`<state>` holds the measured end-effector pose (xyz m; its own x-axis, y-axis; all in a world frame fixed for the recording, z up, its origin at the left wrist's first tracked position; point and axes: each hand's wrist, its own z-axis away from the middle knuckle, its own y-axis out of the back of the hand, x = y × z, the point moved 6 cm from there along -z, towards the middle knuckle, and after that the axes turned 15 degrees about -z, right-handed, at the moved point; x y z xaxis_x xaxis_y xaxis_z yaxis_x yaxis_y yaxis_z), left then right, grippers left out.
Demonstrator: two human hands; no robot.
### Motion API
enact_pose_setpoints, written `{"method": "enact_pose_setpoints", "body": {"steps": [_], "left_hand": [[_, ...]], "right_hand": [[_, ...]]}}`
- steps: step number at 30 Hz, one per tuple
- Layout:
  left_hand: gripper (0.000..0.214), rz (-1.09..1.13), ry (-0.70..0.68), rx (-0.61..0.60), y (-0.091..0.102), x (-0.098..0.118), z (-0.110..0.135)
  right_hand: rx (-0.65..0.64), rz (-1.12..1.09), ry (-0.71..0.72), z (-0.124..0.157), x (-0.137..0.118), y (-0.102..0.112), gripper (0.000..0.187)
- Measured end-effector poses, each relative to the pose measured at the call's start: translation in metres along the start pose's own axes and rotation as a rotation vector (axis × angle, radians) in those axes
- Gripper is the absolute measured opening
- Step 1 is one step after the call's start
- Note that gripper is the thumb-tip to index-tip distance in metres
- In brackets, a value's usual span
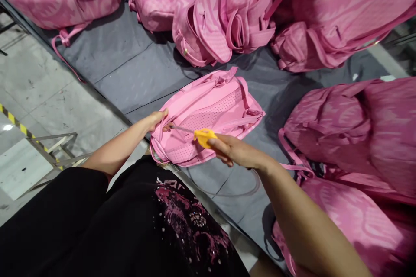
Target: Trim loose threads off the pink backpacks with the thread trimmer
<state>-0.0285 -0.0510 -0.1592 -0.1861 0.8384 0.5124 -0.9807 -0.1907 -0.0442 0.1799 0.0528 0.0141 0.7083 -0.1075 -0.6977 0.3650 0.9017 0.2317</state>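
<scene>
A pink backpack (pixel 211 112) lies back side up on a grey table (pixel 136 73), its mesh padding and straps showing. My left hand (pixel 158 120) is closed on the backpack's near left edge. My right hand (pixel 232 149) is wrapped round a yellow-handled tool (pixel 203 136) with a thin metal nozzle that points left toward my left hand. A clear hose (pixel 227 192) curves from under my right wrist across the table.
Several pink backpacks are heaped along the back (pixel 227 8) and the right side (pixel 357 138) of the table. The concrete floor (pixel 42 95) with a yellow-black stripe lies at the left. A metal frame (pixel 55 147) stands by the table's near left edge.
</scene>
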Motion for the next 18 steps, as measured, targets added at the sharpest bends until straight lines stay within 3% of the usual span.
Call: {"method": "enact_pose_setpoints", "body": {"steps": [2,4,6,7,10,11,13,14,15,16,18], "left_hand": [[0.060,-0.219,-0.134,0.084,-0.005,0.007,0.008],[0.066,-0.528,-0.384,0.271,-0.018,0.020,0.028],[0.081,-0.826,-0.626,0.477,-0.043,0.029,0.056],[0.086,-0.942,-0.711,0.545,-0.059,0.029,0.070],[0.089,-1.188,-0.870,0.549,-0.114,0.017,0.098],[0.091,-1.269,-0.902,0.502,-0.132,0.011,0.101],[0.093,-1.425,-0.867,0.425,-0.157,0.001,0.093],[0.093,-1.482,-0.809,0.413,-0.162,-0.003,0.085],[0.092,-1.519,-0.743,0.421,-0.163,-0.005,0.075],[0.091,-1.537,-0.687,0.440,-0.162,-0.005,0.066],[0.094,-1.522,-0.624,0.495,-0.155,-0.002,0.053]], "right_hand": [[0.025,-0.018,-0.014,0.009,0.001,0.006,0.050],[0.085,-0.065,-0.018,0.024,0.008,0.024,0.052],[0.069,-0.121,-0.039,0.045,0.023,0.043,0.053],[0.120,-0.114,-0.059,0.057,0.034,0.054,0.053],[0.560,0.013,-0.139,0.099,0.068,0.093,0.051],[0.599,0.016,-0.168,0.109,0.079,0.094,0.050],[0.373,-0.072,-0.203,0.115,0.099,0.075,0.051],[0.246,-0.119,-0.201,0.116,0.106,0.063,0.052],[0.207,-0.132,-0.192,0.118,0.112,0.057,0.051],[0.273,-0.106,-0.185,0.121,0.117,0.058,0.050],[0.537,-0.029,-0.175,0.131,0.126,0.071,0.044]]}}
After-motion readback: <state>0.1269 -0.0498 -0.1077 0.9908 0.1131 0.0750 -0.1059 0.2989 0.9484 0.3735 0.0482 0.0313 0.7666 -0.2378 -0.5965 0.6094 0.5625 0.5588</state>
